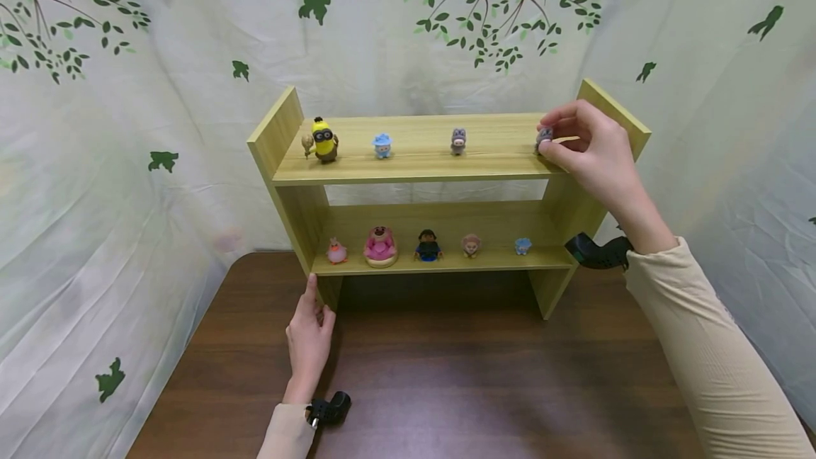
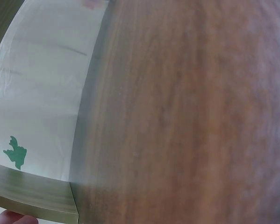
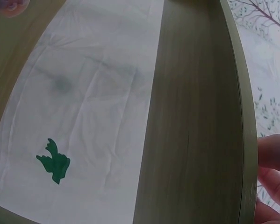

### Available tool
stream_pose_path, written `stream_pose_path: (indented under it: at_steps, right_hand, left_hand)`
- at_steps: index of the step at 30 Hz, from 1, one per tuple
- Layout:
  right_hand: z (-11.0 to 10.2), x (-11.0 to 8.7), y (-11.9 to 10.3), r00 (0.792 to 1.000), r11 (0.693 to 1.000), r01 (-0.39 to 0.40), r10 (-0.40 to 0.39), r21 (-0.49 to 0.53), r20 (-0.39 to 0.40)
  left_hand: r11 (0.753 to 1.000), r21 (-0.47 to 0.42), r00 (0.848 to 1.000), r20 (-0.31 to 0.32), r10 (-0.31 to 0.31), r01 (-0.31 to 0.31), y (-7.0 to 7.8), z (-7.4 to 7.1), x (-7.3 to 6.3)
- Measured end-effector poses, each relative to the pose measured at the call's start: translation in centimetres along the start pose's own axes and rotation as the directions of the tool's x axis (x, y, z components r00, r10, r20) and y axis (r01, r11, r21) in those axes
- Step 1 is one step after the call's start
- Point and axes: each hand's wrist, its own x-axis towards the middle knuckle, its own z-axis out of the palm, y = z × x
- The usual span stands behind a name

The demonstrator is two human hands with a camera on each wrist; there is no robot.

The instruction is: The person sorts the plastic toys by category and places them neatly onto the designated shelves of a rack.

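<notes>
My right hand point(image 1: 593, 151) pinches a small grey figurine point(image 1: 544, 136) between thumb and fingertips at the right end of the upper shelf. Part of that figurine is hidden behind the fingers. In the right wrist view, the fingers point(image 3: 273, 154) show at the shelf's edge, and the figurine is out of sight. My left hand point(image 1: 309, 342) is at the lower left of the wooden shelf unit point(image 1: 408, 180), its straight index finger up against the front corner of the lower shelf. A matching grey figurine point(image 1: 458, 141) stands left of my right hand.
The upper shelf also bears a yellow minion figurine point(image 1: 324, 140) and a blue-hatted figurine point(image 1: 382, 146). Several figurines line the lower shelf, among them a pink bear point(image 1: 380, 246) and a dark-haired one point(image 1: 428, 246). A brown wooden table point(image 1: 433, 374) supports the unit; a leaf-printed curtain point(image 1: 191, 41) hangs behind.
</notes>
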Motion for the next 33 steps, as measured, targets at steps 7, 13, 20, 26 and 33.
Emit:
stream_pose_path:
  at_steps: [7,13,20,26,33]
  right_hand:
    - [-0.1,-0.1,0.0,1.000,1.000,0.013,-0.013,0.019,-0.004]
    - [-0.2,-0.3,0.1,0.998,0.994,0.041,-0.037,0.100,-0.047]
    - [-0.5,-0.7,0.2,0.991,0.977,0.089,-0.067,0.193,-0.114]
    - [-0.9,-1.5,-0.1,0.988,0.971,0.115,-0.090,0.210,-0.124]
    - [-1.3,-2.7,-0.2,0.985,0.950,0.134,-0.096,0.282,-0.144]
  left_hand:
    - [1.000,0.005,1.000,-0.005,-0.007,0.007,0.1,0.1,0.0]
    - [1.000,0.004,1.000,-0.009,-0.001,0.001,0.1,0.1,0.1]
    - [1.000,0.001,1.000,0.002,-0.005,0.005,0.1,0.0,0.0]
    - [1.000,-0.003,1.000,0.010,-0.010,0.010,-0.1,0.0,-0.1]
    - [1.000,-0.007,1.000,0.018,-0.018,0.018,0.1,-0.1,-0.1]
